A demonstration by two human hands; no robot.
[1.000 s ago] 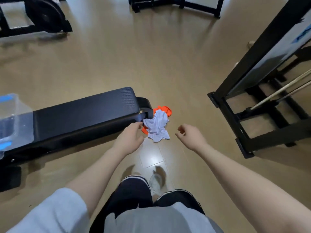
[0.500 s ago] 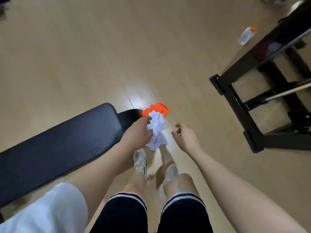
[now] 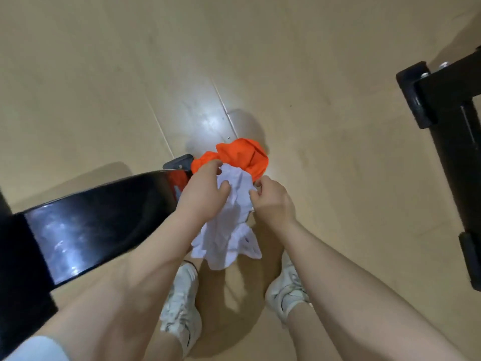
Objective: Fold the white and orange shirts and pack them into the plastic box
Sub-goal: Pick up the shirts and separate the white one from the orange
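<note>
The person bends over the end of the black padded worktop (image 3: 99, 222), and both hands meet on the crumpled white shirt (image 3: 229, 230): the left hand (image 3: 205, 191) has its fingers (image 3: 223, 187) curled into the cloth near the top, while the right hand (image 3: 273, 201) pinches the bunched fabric at about 3 o'clock from it. The white shirt hangs from their grip above the wooden floor (image 3: 312, 74) between two white sneakers (image 3: 182, 306), and the orange shirt (image 3: 242, 156) is bunched just beyond it at 12 o'clock, touching the left hand's fingertips. A black metal frame (image 3: 447, 105) stands well apart at 3 o'clock.
</note>
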